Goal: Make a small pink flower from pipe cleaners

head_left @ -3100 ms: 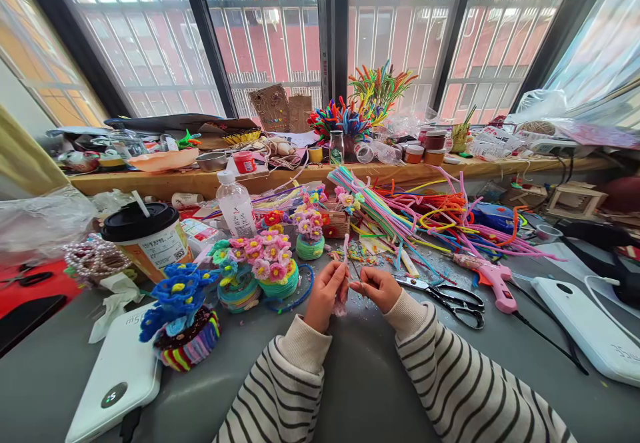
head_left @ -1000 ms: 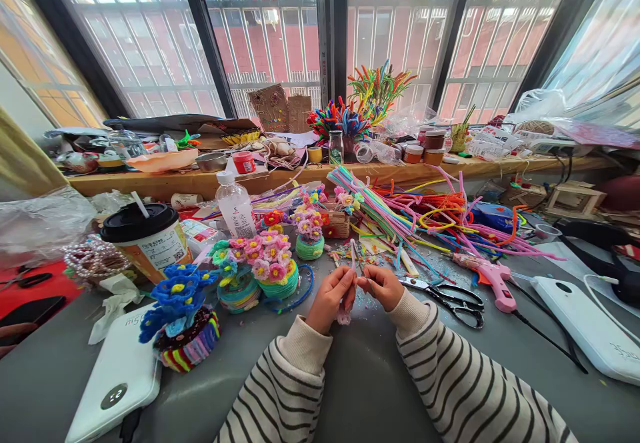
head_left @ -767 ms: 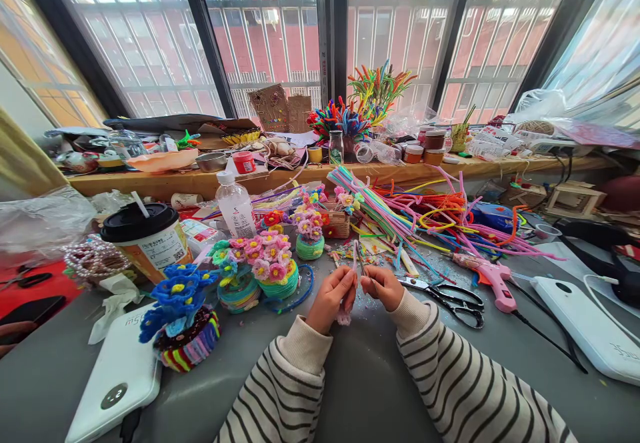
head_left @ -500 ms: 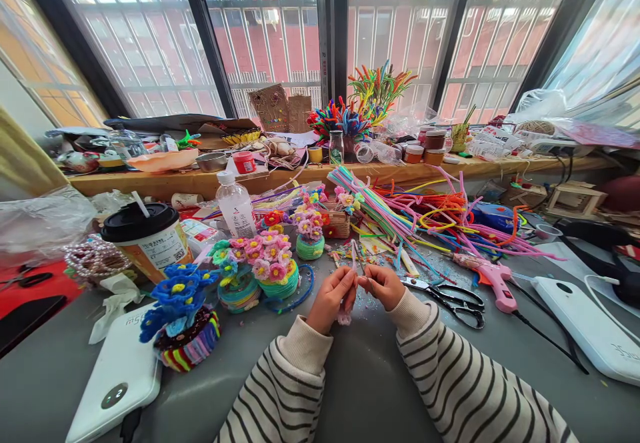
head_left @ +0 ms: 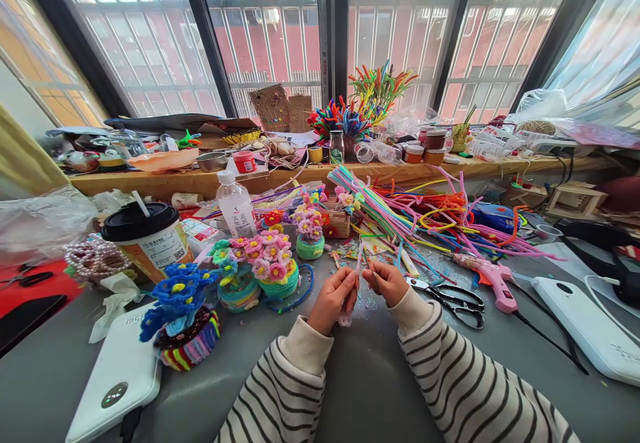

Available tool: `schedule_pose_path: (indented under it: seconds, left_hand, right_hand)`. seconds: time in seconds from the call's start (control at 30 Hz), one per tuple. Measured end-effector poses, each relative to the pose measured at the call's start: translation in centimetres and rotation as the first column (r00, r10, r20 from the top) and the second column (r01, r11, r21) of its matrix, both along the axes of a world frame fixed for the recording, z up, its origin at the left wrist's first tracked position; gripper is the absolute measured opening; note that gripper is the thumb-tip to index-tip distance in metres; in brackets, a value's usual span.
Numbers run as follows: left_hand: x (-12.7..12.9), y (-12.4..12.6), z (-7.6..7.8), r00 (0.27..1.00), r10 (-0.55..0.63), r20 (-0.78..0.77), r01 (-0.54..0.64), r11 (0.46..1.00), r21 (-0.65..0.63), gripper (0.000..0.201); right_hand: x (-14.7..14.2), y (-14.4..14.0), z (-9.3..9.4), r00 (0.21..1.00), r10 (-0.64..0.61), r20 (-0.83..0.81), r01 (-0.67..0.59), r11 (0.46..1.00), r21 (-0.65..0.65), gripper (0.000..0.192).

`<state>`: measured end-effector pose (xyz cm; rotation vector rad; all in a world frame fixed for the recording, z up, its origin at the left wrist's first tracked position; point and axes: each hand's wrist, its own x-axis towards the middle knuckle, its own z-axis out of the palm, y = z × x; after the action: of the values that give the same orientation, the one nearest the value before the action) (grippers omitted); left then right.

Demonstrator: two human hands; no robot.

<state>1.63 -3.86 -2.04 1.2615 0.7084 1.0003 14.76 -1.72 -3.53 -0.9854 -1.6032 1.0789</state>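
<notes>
Left hand [head_left: 334, 298] and right hand [head_left: 387, 281]: two, both pinching one pale pink fuzzy pipe cleaner [head_left: 357, 263]; one pair of black-handled steel scissors [head_left: 450, 298] lying just beside.

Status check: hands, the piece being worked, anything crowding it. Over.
Left hand and right hand both pinching a thin pink pipe cleaner above the grey table. Scissors lie just right; pink flower pot just left.

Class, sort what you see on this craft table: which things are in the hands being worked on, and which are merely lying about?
In hand:
- left hand and right hand, pinching a pale pink pipe cleaner

Lying about:
- scissors
- pink glue gun
- loose pipe cleaners
- blue flower pot
- lidded cup
- clear bottle
</notes>
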Motion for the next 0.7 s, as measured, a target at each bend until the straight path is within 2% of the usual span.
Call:
schedule_pose_path:
  seconds: [0.13,0.3,0.5,0.6,0.7]
  left_hand:
    - [-0.08,0.05,0.03,0.998,0.051,0.026,-0.051,0.999,0.009,0.023]
    - [-0.19,0.19,0.08,0.989,0.134,0.061,-0.136,0.990,0.023,0.021]
    - [-0.42,0.53,0.17,0.917,0.394,0.067,-0.396,0.918,0.005,0.018]
    - [-0.46,0.70,0.20,0.889,0.454,0.062,-0.452,0.891,-0.038,0.020]
    - [-0.46,0.71,0.23,0.876,0.481,0.039,-0.479,0.877,-0.035,0.019]
  right_hand:
    - [-0.04,0.12,0.05,0.999,0.000,-0.034,-0.001,0.999,-0.053,0.043]
    - [-0.26,0.02,0.37,0.988,0.013,-0.155,-0.044,0.980,-0.196,0.046]
    - [0.12,0.27,0.50,0.953,0.021,-0.302,-0.104,0.960,-0.262,0.047]
    - [0.42,0.49,0.32,0.945,0.010,-0.326,-0.106,0.955,-0.276,0.047]
    - [0.44,0.46,0.25,0.963,-0.004,-0.268,-0.067,0.964,-0.257,0.047]
